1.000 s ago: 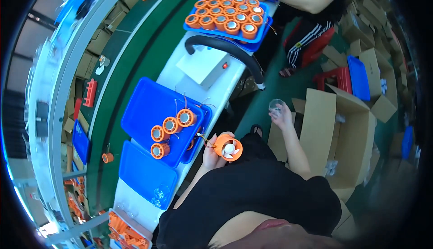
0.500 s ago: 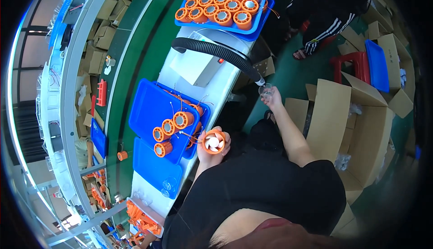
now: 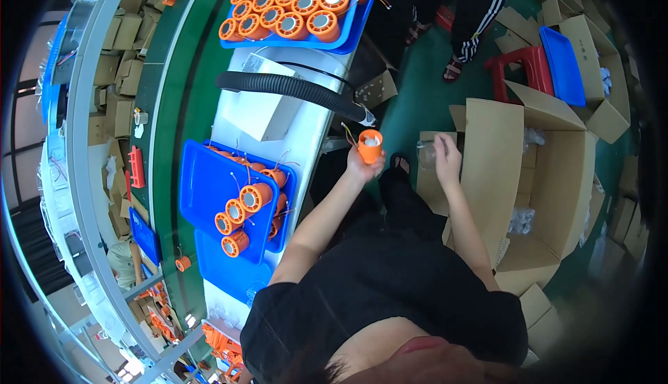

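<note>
Two bare hands work apart from each other, in front of a black shirt [image 3: 390, 286] and just short of the hose [image 3: 285, 86], which arches over the bench with its open end hanging past the edge. The left hand [image 3: 360, 169], below that end, is closed around one orange fan [image 3: 370, 149]. The fan's mouth faces up, white shows inside, and its thin wires [image 3: 350, 135] stick out to the left. The fan sits just beside the hose's end; whether they touch I cannot tell.

The right hand [image 3: 449, 160], right of the hose's end, seems to pinch a clear cup [image 3: 426, 152], faint against cardboard.

The step in hand looks like holding the fan at the hose. I judge the next move calls for a steady left grip, the mouth kept turned to the hose and the wires clear of it, while the cup stays lightly held.

Farther right of the hose stands an open carton [image 3: 490, 175] with clear bags [image 3: 522, 221] inside. Below the hose, to the left, a blue tray [image 3: 197, 185] bears four fans, over another holding more. Directly under the hose is a white box [image 3: 254, 109]. Beyond the hose, a full tray [image 3: 278, 43] carries rows of fans. Upper right of it, a co-worker's striped trousers [image 3: 480, 18] show near a red stool [image 3: 536, 71].
</note>
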Demonstrator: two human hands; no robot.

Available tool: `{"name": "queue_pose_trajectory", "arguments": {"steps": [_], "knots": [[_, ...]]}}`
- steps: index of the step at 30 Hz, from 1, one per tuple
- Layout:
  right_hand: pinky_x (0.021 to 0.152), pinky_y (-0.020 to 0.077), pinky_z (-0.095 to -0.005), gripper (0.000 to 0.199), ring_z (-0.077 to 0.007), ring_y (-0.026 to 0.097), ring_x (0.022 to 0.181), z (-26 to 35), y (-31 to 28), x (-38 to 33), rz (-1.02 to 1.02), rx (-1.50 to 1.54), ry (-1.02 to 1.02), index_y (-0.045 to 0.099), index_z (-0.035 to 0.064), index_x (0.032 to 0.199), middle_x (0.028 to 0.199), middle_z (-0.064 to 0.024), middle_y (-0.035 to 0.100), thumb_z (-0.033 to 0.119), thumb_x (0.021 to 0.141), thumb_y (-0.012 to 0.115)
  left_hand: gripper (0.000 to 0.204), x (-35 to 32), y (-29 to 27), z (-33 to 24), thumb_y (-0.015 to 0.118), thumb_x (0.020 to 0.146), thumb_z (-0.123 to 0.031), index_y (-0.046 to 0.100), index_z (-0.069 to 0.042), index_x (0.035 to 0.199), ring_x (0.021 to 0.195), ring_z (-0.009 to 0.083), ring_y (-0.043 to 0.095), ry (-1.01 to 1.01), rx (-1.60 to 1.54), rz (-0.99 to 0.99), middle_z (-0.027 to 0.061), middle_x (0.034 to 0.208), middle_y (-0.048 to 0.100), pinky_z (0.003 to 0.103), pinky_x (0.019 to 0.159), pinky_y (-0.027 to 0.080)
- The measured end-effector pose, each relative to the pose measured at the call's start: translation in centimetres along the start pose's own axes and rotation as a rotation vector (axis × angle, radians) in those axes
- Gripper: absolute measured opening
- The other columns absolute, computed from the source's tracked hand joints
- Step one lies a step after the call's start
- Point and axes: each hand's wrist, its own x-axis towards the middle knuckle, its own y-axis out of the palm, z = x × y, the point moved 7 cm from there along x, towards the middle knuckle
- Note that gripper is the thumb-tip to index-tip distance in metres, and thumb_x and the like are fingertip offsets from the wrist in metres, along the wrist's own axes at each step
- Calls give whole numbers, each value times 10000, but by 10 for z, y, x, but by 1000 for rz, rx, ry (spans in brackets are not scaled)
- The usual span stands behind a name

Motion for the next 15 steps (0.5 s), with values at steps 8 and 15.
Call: {"name": "queue_pose_trajectory", "arguments": {"steps": [8,15], "knots": [[488,340,-173,223,-48,435,554,-24,-62,-48,-67,195,253,531,11,904,685,-12,507,211,854,447,418,56,11,-5,260,807,-442,461,-80,865,449,195,405,-26,305,-29,129,710,476,210,331,271],[486,344,-174,250,-53,448,569,-11,-53,-38,-16,257,242,525,17,907,701,-14,509,241,856,428,335,35,19,-26,275,831,-381,463,-105,852,411,156,408,536,1382,-265,47,670,491,217,338,282]]}}
